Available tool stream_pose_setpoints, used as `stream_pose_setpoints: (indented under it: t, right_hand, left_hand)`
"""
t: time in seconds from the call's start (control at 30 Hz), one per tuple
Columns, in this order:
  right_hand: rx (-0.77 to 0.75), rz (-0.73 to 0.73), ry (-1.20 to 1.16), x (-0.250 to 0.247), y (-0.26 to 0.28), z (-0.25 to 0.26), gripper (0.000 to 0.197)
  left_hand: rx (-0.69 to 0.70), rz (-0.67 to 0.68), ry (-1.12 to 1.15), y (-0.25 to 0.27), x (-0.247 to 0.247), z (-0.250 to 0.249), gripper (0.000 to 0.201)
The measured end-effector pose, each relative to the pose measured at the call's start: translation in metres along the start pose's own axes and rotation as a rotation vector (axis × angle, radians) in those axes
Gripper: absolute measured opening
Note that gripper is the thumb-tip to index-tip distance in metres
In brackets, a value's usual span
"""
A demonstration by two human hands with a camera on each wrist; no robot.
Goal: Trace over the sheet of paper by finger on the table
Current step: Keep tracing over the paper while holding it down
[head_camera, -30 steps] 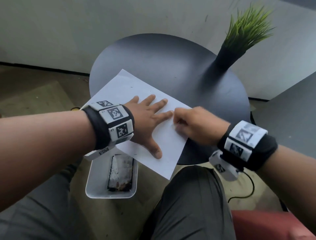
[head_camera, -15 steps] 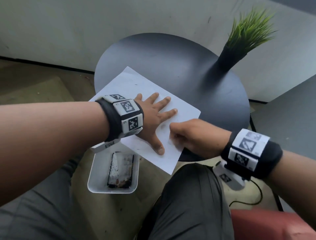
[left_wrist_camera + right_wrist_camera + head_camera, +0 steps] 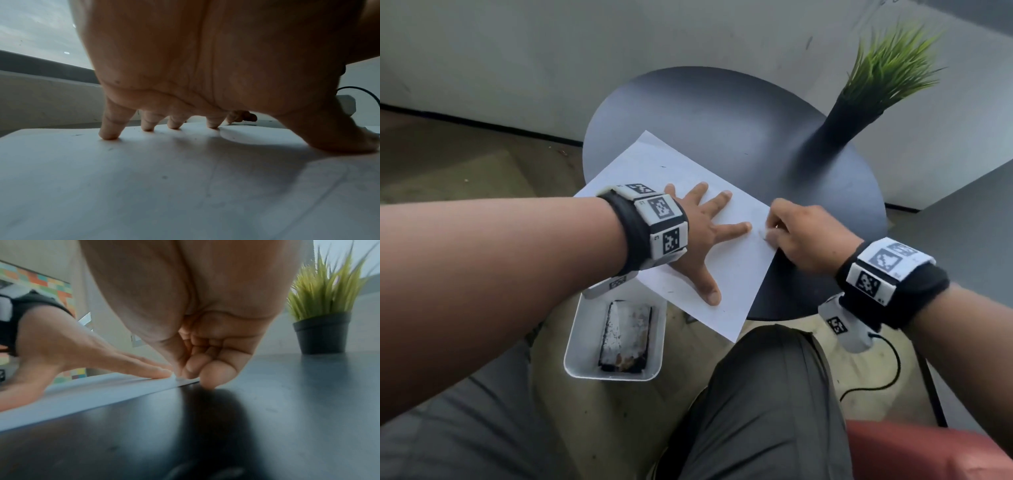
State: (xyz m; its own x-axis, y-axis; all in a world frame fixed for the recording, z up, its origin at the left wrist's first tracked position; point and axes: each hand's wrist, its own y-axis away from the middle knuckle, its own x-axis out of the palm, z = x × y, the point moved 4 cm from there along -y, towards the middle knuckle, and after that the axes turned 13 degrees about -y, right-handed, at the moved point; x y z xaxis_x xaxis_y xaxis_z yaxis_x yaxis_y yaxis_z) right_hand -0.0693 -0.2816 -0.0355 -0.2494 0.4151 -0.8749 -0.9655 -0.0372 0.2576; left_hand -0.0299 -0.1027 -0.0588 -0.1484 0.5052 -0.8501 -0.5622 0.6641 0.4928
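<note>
The left hand (image 3: 698, 240) lay flat with fingers (image 3: 109, 129) and thumb spread wide, pressing the white rectangular sheet of paper (image 3: 681, 164) down onto the round dark-grey table (image 3: 722, 113), presumably so the sheet could not slide or pivot under a moving fingertip. The right hand (image 3: 804, 236) was curled, its fingers folded into the palm and holding nothing, with its fingertips (image 3: 207, 379) bunched down at the sheet's right edge, just beside the left index finger; which finger did the tracing could not be told. The paper sat skewed on the near left part of the table, one corner hanging off toward the person's knees, which likely explained the firm anchoring. Beyond the paper, at the table's far right, stood a green grass plant in a black pot (image 3: 859, 102). Below the paper's overhang, on the floor, sat a white rectangular tray (image 3: 582, 342).
</note>
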Motion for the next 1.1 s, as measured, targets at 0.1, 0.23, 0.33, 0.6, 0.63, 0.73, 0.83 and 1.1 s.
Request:
stream_pose_setpoints:
  t: [0.1, 0.23, 0.33, 0.6, 0.63, 0.73, 0.83, 1.1]
  right_hand:
    - [-0.239, 0.14, 0.032, 0.023, 0.024, 0.03, 0.005]
    - [-0.257, 0.296, 0.018, 0.023, 0.027, 0.03, 0.015]
    - [0.035, -0.019, 0.001, 0.004, -0.001, 0.006, 0.007]
    - [-0.141, 0.128, 0.002, 0.017, 0.004, 0.03, 0.007]
    - [-0.017, 0.039, 0.002, 0.006, -0.007, 0.015, 0.007]
    - [0.044, -0.061, 0.048, 0.006, -0.007, 0.005, 0.01]
    - [-0.3, 0.2, 0.024, 0.036, 0.03, 0.049, 0.005]
    - [0.029, 0.079, -0.074, 0.003, 0.007, -0.002, 0.008]
  left_hand:
    - [-0.006, 0.009, 0.003, 0.0, 0.0, 0.0, 0.135]
    - [-0.011, 0.014, 0.004, -0.001, -0.001, -0.001, 0.135]
    - [-0.025, 0.004, 0.009, 0.0, 0.0, -0.001, 0.137]
    - [-0.034, -0.002, 0.025, 0.0, 0.003, 0.002, 0.142]
    - [-0.035, -0.001, 0.024, 0.001, 0.003, 0.002, 0.142]
    - [-0.035, -0.002, 0.019, 0.0, 0.002, 0.001, 0.141]
    - [-0.034, 0.007, 0.026, 0.0, 0.002, 0.002, 0.143]
    - [-0.036, -0.041, 0.066, 0.003, 0.0, 0.008, 0.127]
